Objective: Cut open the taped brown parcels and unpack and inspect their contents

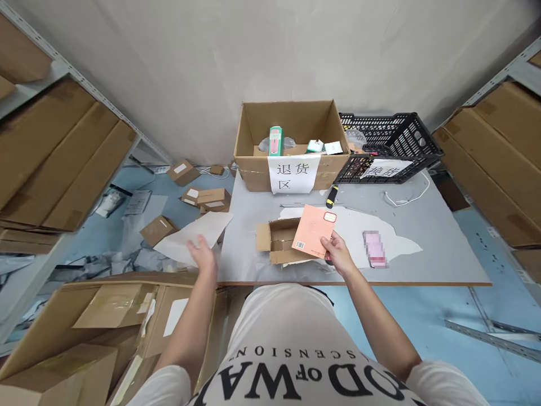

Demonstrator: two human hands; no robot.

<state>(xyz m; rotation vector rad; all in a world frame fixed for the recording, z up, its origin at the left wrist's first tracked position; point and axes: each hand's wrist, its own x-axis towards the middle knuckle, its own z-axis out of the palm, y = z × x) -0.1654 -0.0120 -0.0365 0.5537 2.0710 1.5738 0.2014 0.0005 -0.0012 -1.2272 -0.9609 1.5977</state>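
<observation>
My right hand [338,252] grips a flat salmon-pink packet [315,231] by its lower right corner, thumb on top; a barcode and a red-outlined label show on its face. The packet covers part of a small opened cardboard box [284,237] on the table. Off the table's left edge, my left hand [202,252] has its fingers spread beside a white paper sheet [186,239], which appears to be loose in the air. A pink, pixelated phone-like item [375,249] lies to the right on a torn white sheet [395,231].
At the table's back stand a large labelled carton [253,169] with small green boxes and a black plastic crate [397,149]. A yellow-black cutter [332,196] lies before them. Small cartons [213,198] litter the floor at left, above a big open carton [46,321]. Shelves flank both sides.
</observation>
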